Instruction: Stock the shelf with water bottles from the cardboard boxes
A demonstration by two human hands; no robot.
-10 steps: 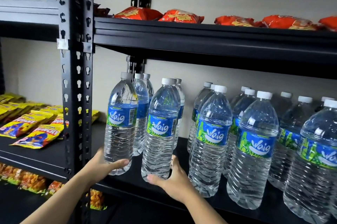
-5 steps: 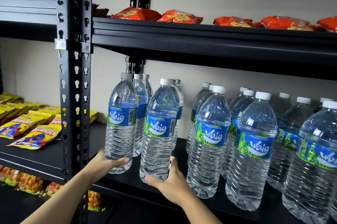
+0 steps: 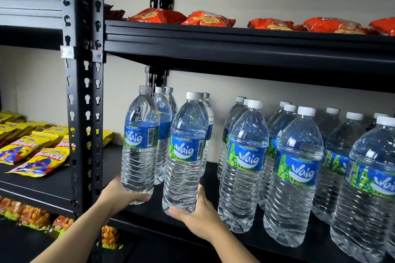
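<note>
Mid-placement here, two bottles at once. Left hand point(image 3: 119, 195) wrapped around the base of the left bottle point(image 3: 140, 147), fingers curled under the bottom edge; right hand point(image 3: 199, 220) cupping the foot of the right bottle point(image 3: 184, 155) the same way, thumb showing in front. Both upright, labels facing out, at the front edge of the shelf point(image 3: 245, 239) near its left end, just right of the black upright post point(image 3: 83, 113). Hard to tell whether the bases are resting on the board or a touch above it. More bottles lined up right behind each one, and a full block of stocked bottles point(image 3: 295, 172) off to the right, with a gap of bare shelf between that block and the right bottle.

Next up, probably: slide or set both down flush behind the front lip, snug against the rows behind, then let go and back out low. Worth keeping them vertical, since tall, narrow bottles like these look easy to tip. No cardboard boxes in view, so back to those afterwards for another pair.
</note>
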